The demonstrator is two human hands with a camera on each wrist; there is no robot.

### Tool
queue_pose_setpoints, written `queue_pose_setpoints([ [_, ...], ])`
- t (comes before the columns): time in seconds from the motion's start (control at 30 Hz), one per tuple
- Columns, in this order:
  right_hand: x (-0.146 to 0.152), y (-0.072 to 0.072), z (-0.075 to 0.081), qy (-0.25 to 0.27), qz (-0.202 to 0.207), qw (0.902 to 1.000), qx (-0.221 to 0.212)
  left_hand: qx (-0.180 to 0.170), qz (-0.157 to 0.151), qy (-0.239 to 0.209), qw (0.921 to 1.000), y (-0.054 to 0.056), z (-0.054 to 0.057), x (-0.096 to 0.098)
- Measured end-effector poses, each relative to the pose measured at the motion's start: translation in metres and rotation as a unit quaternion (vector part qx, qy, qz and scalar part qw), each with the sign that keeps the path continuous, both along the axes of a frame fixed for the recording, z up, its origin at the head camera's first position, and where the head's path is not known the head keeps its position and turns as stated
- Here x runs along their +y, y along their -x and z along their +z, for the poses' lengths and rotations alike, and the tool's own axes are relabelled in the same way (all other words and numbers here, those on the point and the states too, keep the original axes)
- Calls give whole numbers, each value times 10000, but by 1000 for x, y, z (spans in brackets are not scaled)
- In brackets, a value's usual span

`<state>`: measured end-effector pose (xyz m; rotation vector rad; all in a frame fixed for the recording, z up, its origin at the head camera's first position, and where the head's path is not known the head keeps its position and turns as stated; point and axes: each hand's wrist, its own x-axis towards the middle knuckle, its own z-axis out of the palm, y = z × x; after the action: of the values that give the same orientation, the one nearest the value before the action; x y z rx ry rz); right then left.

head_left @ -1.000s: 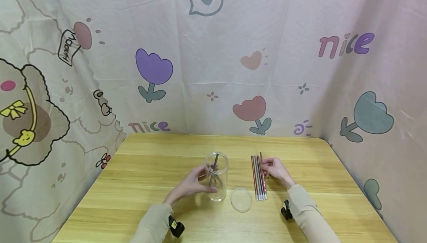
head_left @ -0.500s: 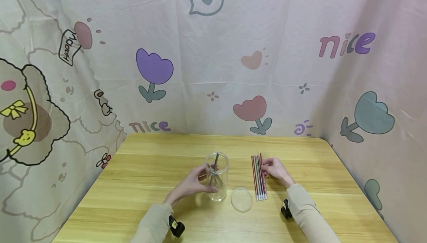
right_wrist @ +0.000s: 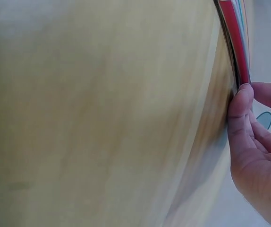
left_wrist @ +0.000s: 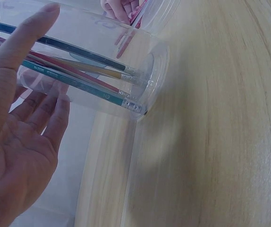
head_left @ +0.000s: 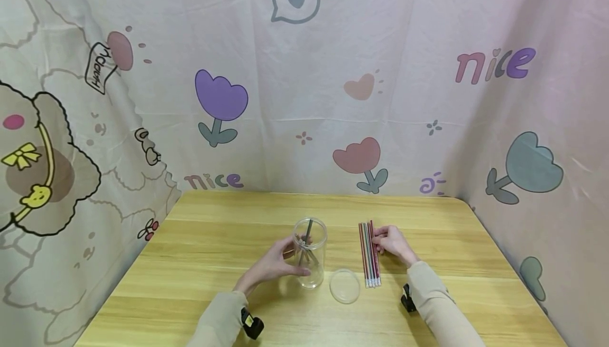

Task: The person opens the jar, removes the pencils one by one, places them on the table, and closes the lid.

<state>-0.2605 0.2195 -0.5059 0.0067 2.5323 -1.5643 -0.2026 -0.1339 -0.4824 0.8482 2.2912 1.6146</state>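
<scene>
My left hand (head_left: 272, 263) grips a clear plastic jar (head_left: 317, 273) that stands upright on the table, thumb on the near side and fingers round the back. Inside it lean several pencils (left_wrist: 74, 90), dark, yellow, red and green, with their ferrule ends at the jar's bottom in the left wrist view. To the right, several more pencils (head_left: 366, 252) lie side by side on the table, ferrules toward me. At the right edge of this row my right hand (head_left: 393, 243) pinches a red pencil (right_wrist: 237, 38) between thumb and index finger.
A clear round lid (head_left: 344, 286) lies flat between the jar and the row of pencils. The wooden table (head_left: 214, 230) ends at a printed cloth backdrop (head_left: 295, 98), which also hangs along both sides.
The red pencil at my right fingers has shifted slightly, its far end now closer in line with the other pencils. My left hand and the jar have stayed in place.
</scene>
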Motion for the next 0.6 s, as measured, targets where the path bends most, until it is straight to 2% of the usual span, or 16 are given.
queue_pose_setpoints([
  [0.3,-4,0,1,-484,-118,9988,36,9,21,-2,10000,-1,2,0],
  [0.6,-3,-1,-1,-339,-101,9994,25,-29,19,-7,10000,-1,1,0],
])
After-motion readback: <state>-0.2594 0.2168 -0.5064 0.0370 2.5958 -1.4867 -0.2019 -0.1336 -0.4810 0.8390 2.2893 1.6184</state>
